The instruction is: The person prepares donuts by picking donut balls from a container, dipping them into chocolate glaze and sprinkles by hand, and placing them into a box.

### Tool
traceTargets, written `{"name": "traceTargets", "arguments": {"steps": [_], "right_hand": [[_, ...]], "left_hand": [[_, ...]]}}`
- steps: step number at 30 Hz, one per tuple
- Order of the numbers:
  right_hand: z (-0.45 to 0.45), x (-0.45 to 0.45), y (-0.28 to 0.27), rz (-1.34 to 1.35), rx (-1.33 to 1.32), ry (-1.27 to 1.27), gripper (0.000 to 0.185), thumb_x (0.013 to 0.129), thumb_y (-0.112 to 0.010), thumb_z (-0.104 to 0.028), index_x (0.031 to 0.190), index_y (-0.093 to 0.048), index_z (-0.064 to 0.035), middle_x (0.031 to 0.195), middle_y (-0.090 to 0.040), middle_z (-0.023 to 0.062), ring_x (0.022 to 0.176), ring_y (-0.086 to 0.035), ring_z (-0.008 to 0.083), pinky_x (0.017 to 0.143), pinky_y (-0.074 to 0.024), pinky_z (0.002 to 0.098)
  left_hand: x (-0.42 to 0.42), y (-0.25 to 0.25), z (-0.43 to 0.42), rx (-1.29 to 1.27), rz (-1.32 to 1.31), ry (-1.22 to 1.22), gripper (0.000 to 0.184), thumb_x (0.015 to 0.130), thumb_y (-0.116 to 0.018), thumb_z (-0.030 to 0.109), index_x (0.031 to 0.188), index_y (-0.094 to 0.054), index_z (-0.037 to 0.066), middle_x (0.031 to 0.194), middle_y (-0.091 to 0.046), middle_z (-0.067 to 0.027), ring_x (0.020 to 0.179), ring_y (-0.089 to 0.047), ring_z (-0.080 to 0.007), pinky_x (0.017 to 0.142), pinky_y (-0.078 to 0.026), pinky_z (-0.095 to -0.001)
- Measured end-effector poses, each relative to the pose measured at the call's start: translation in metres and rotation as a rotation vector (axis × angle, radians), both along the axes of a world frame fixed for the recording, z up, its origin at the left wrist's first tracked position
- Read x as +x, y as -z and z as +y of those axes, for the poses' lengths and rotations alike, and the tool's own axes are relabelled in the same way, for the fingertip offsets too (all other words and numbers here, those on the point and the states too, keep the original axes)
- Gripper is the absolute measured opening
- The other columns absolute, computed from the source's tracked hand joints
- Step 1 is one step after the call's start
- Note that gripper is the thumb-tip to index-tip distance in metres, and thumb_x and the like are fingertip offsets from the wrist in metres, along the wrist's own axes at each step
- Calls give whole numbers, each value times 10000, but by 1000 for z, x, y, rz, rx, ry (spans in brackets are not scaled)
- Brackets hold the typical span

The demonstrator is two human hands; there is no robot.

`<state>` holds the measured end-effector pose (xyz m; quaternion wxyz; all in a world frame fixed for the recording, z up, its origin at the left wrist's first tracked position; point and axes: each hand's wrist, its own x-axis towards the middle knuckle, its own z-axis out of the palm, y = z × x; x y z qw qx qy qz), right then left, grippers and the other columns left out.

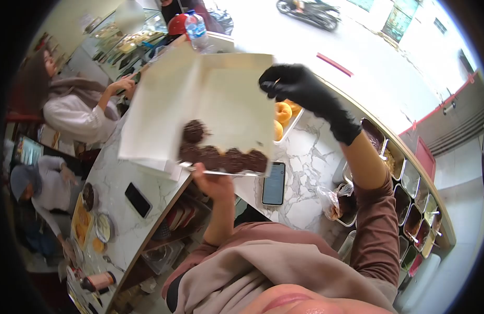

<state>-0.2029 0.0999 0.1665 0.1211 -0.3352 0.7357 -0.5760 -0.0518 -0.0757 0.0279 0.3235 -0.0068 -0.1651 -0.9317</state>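
Note:
My left hand (216, 182), bare, supports an open white cardboard box (234, 99) from below at its near edge, thumb side at the rim. The box is tilted toward me, its lid (158, 112) folded out to the left. Several chocolate-topped doughnuts (233, 159) sit in a row along the near side, and one more (194, 131) lies behind them at the left. Beside the box's far right corner is my right hand (294, 86) in a black glove. Its fingers are curled together; whatever they may pinch cannot be made out.
Plain doughnuts (283, 112) rest in a white tray behind the box. A lit phone (273, 184) and a dark phone (138, 200) lie on the marble counter. Topping containers (404, 196) line the right side. Two people are at the left; a water bottle (196, 26) stands at the back.

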Motion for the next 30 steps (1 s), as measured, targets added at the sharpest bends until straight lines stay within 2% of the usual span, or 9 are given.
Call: {"name": "traceTargets", "arguments": {"steps": [3, 6, 9, 12, 15, 21, 25, 29, 30], "right_hand": [[15, -41, 0, 7, 36, 169, 204, 734, -589, -189, 788, -592, 7, 663, -579, 42, 593, -538, 86, 554, -433, 203], [15, -95, 55, -118, 87, 329, 246, 724, -596, -242, 751, -600, 2, 632, -572, 46, 575, -529, 86, 544, -426, 208], [9, -130, 110, -122, 446, 406, 223, 709, -590, -238, 773, -603, -25, 669, -590, 81, 589, -547, 138, 581, -436, 263], [1, -167, 169, 81, 437, 381, 216, 656, -549, -129, 842, -590, -28, 790, -601, 118, 752, -570, 229, 689, -438, 295], [-26, -191, 180, 173, 444, 393, 226, 645, -555, -136, 847, -590, -41, 858, -581, 144, 807, -556, 263, 704, -440, 320], [-83, -212, 203, 501, 874, 479, 173, 630, -542, -130, 721, -567, 15, 749, -545, 196, 738, -540, 325, 652, -435, 386], [-88, -219, 218, 645, 810, 519, 218, 602, -514, -66, 798, -531, 27, 726, -533, 198, 701, -526, 345, 635, -428, 398], [-84, -209, 191, 355, 695, 399, 263, 604, -547, -90, 850, -502, -8, 836, -543, 196, 773, -531, 346, 690, -423, 411], [-81, -208, 192, 319, 584, 430, 347, 609, -619, -138, 919, -499, -37, 860, -553, 181, 795, -541, 321, 694, -434, 390]], "left_hand": [[-16, -29, -40, -26, 40, -141, 342, 773, -453, 207, 1063, -452, 26, 1011, -529, -124, 907, -524, -236, 767, -448, -379], [-37, -40, -77, -95, -84, -503, 427, 734, -457, 262, 1038, -462, -38, 1025, -515, -150, 928, -512, -256, 817, -410, -359], [-50, -30, -111, -117, -108, -660, 429, 718, -466, 253, 1018, -467, -54, 1025, -512, -159, 927, -512, -256, 809, -410, -347], [-61, -24, -127, -95, -144, -717, 426, 711, -473, 249, 1011, -470, -53, 1023, -513, -157, 927, -512, -254, 807, -408, -343], [-72, -18, -135, -63, -174, -725, 424, 707, -480, 247, 1011, -471, -48, 1020, -513, -157, 927, -511, -253, 807, -407, -342], [-86, -11, -137, -34, -236, -704, 447, 714, -481, 256, 1051, -445, -36, 1035, -500, -154, 926, -508, -257, 800, -415, -357], [-81, -1, -142, -15, -217, -649, 455, 720, -475, 258, 1067, -434, -33, 1036, -499, -153, 928, -507, -254, 795, -420, -363], [-74, -5, -138, -23, -200, -652, 439, 723, -471, 252, 1061, -444, -27, 1025, -505, -149, 923, -509, -250, 788, -423, -359], [-71, -5, -137, -32, -197, -655, 436, 724, -471, 249, 1062, -443, -26, 1029, -503, -148, 923, -508, -248, 785, -423, -357]]}}
